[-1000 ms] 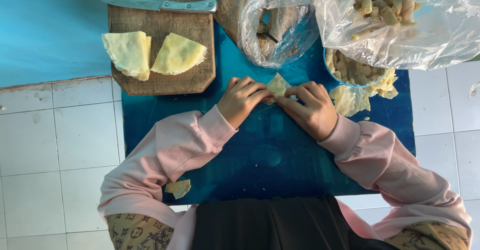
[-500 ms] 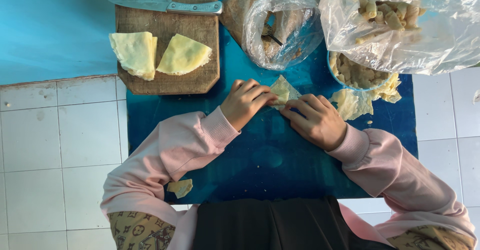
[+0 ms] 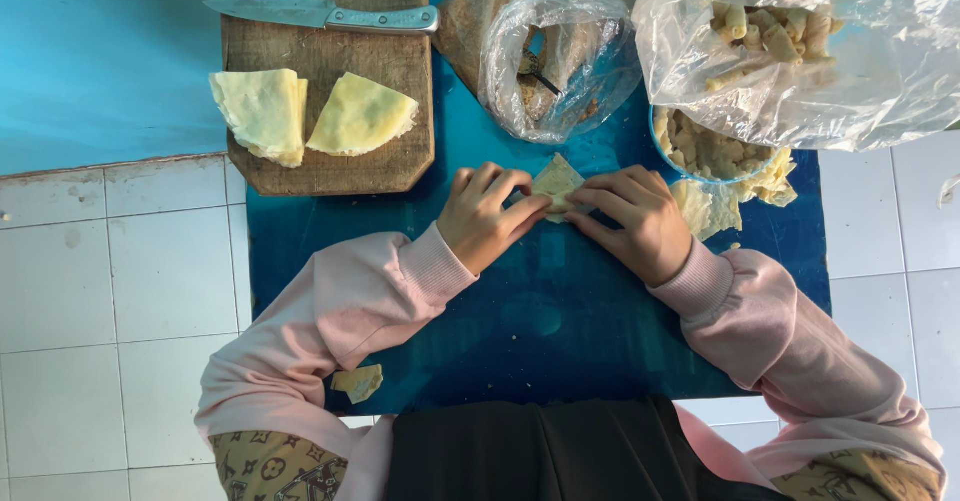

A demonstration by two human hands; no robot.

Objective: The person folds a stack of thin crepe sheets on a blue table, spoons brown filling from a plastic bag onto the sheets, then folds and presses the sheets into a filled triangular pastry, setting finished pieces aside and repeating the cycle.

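Both hands pinch one pale wrapper piece (image 3: 556,183) flat on the blue mat (image 3: 540,311). Left hand (image 3: 487,217) fingers curled closed on its left edge, right hand (image 3: 632,221) fingertips pressing its right edge. Versus a second ago the hands have drawn closer and the wrapper looks folded tighter, so rolling is progressing. Cutting board (image 3: 325,151) with wrapper stacks (image 3: 312,113) up-left of left hand; bowl of rolls (image 3: 705,151) just above right hand.
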